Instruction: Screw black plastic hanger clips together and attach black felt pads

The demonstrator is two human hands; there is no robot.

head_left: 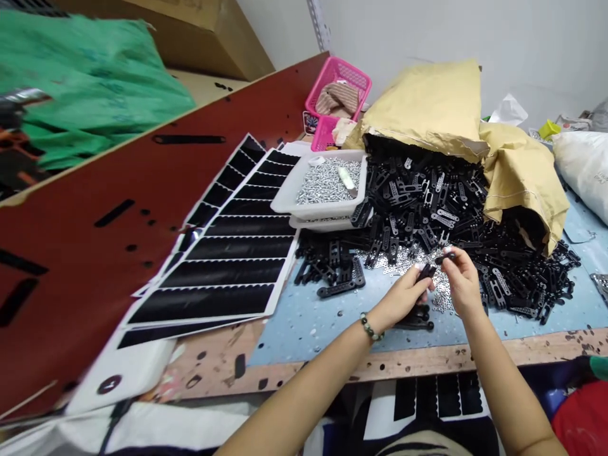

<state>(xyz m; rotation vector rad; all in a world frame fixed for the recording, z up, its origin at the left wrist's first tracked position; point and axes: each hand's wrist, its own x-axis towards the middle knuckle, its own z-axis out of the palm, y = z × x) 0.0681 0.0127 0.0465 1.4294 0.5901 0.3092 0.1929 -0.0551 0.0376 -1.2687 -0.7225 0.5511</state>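
Observation:
My left hand point(407, 292), with a beaded bracelet at the wrist, is closed around a black plastic part point(427, 272). Beside it, my right hand point(460, 282) pinches a small black piece point(445, 258) between thumb and fingers. Both hands are close together over a scatter of small silver metal nuts point(444, 297) on the blue mat point(313, 335). Under the left hand lie a few black plastic parts point(418, 320), partly hidden. A large heap of similar black parts point(413, 196) spreads behind the hands.
A white tub point(285, 196) of silver screws stands left of the heap. Sheets of black adhesive strips point(213, 272) lie farther left by a red-brown board point(118, 209). Paper sacks point(427, 107) spill black parts behind. A pink basket point(311, 95) stands at the back.

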